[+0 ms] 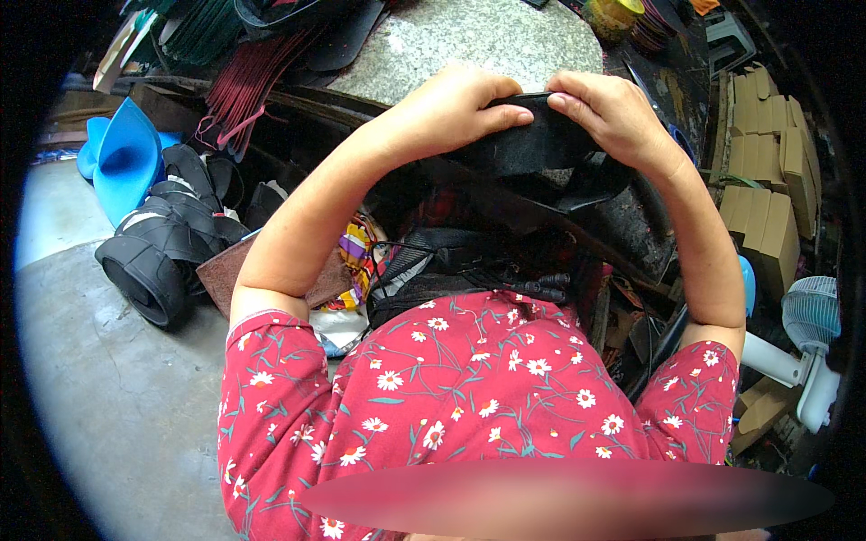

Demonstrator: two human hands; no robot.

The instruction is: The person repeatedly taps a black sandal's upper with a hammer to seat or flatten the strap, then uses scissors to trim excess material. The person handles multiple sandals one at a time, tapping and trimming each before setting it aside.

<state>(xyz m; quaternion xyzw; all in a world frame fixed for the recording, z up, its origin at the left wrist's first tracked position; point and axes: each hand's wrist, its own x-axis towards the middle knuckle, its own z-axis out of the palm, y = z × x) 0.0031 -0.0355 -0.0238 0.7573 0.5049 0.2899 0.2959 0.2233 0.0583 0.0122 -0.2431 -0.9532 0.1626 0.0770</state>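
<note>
Both hands grip the top edge of a wide black strap point(532, 149), which looks like a slipper upper and hangs in a curve above my lap. My left hand point(469, 108) pinches the edge between thumb and fingers. Close beside it, my right hand point(606, 113) closes thumb and fingers on the same edge. The lower part of the strap merges with other black material, so its full outline is hard to make out. Just beyond my hands lies a speckled grey stone slab point(487, 43).
Red-edged flat pieces point(257, 86) are stacked at the far left. Blue foam pieces point(131, 162) and a heap of black padded straps point(167, 234) lie on my left. To the right are beige blocks point(767, 216) and a small fan point(812, 316). A yellow pot point(613, 18) stands beyond the slab.
</note>
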